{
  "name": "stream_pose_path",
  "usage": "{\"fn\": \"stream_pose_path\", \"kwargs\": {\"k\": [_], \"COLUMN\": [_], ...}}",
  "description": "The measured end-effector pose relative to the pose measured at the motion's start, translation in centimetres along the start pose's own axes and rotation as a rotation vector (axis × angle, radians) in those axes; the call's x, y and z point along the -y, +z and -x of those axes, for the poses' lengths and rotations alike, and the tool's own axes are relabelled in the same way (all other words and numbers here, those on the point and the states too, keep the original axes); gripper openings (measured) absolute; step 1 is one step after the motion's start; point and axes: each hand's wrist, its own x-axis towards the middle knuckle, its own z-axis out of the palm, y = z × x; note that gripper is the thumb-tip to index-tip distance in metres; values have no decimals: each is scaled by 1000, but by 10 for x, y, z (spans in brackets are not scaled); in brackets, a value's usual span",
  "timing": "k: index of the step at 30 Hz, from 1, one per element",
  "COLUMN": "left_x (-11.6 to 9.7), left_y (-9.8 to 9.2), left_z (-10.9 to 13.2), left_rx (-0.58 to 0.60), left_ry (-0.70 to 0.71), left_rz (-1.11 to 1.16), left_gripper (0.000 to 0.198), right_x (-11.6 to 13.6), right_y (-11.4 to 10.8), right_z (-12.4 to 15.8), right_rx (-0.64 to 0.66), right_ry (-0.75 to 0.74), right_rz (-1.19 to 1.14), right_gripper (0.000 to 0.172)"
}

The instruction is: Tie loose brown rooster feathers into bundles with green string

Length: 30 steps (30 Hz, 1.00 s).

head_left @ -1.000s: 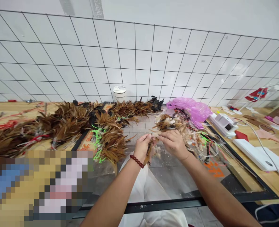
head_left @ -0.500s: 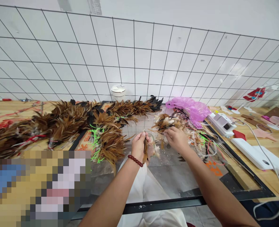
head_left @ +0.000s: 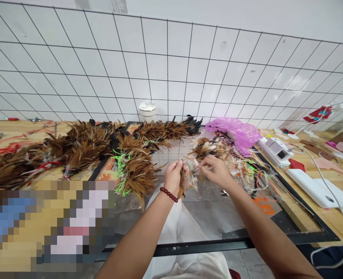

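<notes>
My left hand [head_left: 173, 175], with a dark red bead bracelet [head_left: 169, 194] at its wrist, pinches a small bunch of brown feathers [head_left: 183, 181], tips hanging down. To its right, my right hand [head_left: 216, 171] has its thumb and fingers drawn together; whatever is between them is too small to make out. Just beyond that hand lies a loose pile of brown and whitish feathers [head_left: 206, 149]. Bundles of brown feathers [head_left: 139, 170], tied with bright green string [head_left: 120, 172], lie left of my left hand.
A black-framed glass panel [head_left: 206, 246] spans the work area. A long row of feathers [head_left: 84, 145] runs along the left. Behind stand a white lidded container [head_left: 147, 112] and a wire grid [head_left: 167, 69]. A pink plastic bag [head_left: 235, 133], a power strip [head_left: 276, 151] and a white cable [head_left: 331, 186] lie right.
The view has shifted slightly. My right hand has moved a little closer to my left, which still pinches the feathers.
</notes>
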Motion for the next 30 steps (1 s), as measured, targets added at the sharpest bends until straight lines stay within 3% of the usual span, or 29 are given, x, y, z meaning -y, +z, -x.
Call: {"fn": "stream_pose_path", "kwargs": {"k": [4,9,15,21,25,30], "left_x": [3,8,11,13,9,8], "left_y": [3,4,4,4,4,4], "left_z": [2,4,6,10,12,11], "left_rx": [-9,14,39,37,-25,32], "left_ry": [8,25,36,174,283,185], "left_rz": [-23,-42,-86,-301,-494,-395], "left_gripper": [29,29,27,16,13,20], "right_x": [17,32,29,29,30,22], "right_y": [3,13,21,26,25,19], "right_z": [1,5,5,7,8,3], "right_rx": [-148,-93,-62,-65,4,-128], "right_ry": [19,-6,85,66,-44,71], "right_rz": [-228,-268,-276,-196,-217,-365], "right_gripper": [10,11,10,11,12,17]}}
